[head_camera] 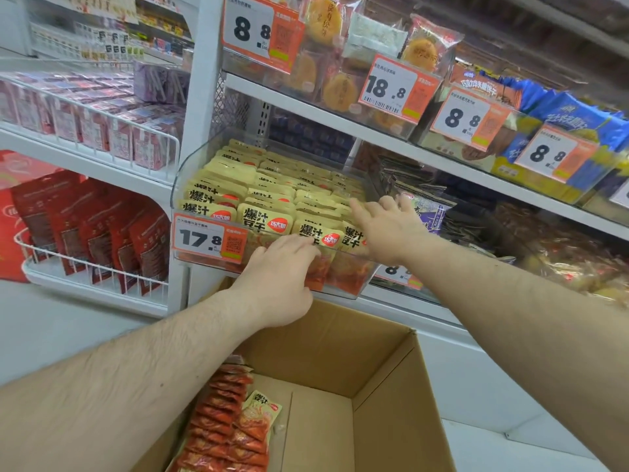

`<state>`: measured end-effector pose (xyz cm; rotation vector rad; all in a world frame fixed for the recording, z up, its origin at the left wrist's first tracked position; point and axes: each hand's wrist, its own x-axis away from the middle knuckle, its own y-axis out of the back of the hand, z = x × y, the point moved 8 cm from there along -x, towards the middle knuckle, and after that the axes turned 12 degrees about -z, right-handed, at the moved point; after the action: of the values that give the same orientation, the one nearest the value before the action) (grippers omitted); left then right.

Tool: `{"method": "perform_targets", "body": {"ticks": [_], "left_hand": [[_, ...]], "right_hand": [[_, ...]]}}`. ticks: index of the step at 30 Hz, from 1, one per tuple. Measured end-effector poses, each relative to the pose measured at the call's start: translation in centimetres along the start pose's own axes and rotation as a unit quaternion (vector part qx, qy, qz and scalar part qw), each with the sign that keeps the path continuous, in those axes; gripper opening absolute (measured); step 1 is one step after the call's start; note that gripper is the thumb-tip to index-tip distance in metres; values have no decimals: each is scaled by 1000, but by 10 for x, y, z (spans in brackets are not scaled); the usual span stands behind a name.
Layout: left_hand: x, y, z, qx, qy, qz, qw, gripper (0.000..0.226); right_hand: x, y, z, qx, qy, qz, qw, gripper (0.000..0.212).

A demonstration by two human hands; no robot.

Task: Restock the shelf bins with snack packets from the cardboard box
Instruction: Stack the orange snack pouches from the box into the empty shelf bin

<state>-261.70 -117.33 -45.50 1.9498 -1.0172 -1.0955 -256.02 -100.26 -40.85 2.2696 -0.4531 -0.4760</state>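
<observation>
Both hands at the front of the clear shelf bin (190, 172), arms reaching up over the open cardboard box (384, 379).

Left hand (277, 284): back of hand to camera, fingers curled over the bin's front lip onto the front-row yellow snack packets (262, 219). Fingertips on a packet top just right of the 17.8 price tag (207, 240). Thumb hidden; cannot tell whether a packet is pinched or merely pressed.

Right hand (388, 229): up and right of the left hand, fingers spread and fairly straight, laid flat on the packet tops at the bin's right end. Nothing clasped. Just beyond its fingertips, the neighbouring bin of dark purple packets (425, 212).

Packets in bin: upright in rows, yellow tops with black characters, red-orange lower halves showing through the clear front wall beneath the left hand.

Below both wrists, in the box: a row of red-orange packets (218, 427) along the left wall, one yellow-topped packet (260, 417) lying loose against that row. Rest of box floor bare cardboard.

Above the hands: shelf of round pastry packs (326, 66) with price tags 8.8 and 18.8. Left of the left forearm: wire racks of red pouches (95, 226).
</observation>
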Motion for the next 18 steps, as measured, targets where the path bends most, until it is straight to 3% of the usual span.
{"method": "perform_targets", "body": {"ticks": [2,3,5,6,7,9,13,15,18], "left_hand": [[3,8,2,30,-5,-37,999,53],[5,7,7,44,2,-35,998,50],[15,-10,21,63,38,20,997,48],[22,-23,31,58,58,65,995,48],[29,-37,40,44,73,115,990,50],[43,-62,56,15,94,191,977,52],[61,-87,76,6,129,247,960,46],[67,-98,84,15,156,266,951,43],[73,-113,96,23,188,284,940,38]], "right_hand": [[8,13,-4,-103,-51,-54,992,85],[16,27,-1,-154,-60,-134,977,75],[51,55,24,-228,-37,-332,915,53],[72,57,44,-264,-23,-393,881,41],[89,50,68,-298,-10,-407,863,32],[105,13,120,-384,-13,-303,872,23],[129,-124,225,-436,-61,96,893,24],[143,-179,262,-457,-127,224,851,33],[162,-246,299,-482,-286,356,748,44]]}}
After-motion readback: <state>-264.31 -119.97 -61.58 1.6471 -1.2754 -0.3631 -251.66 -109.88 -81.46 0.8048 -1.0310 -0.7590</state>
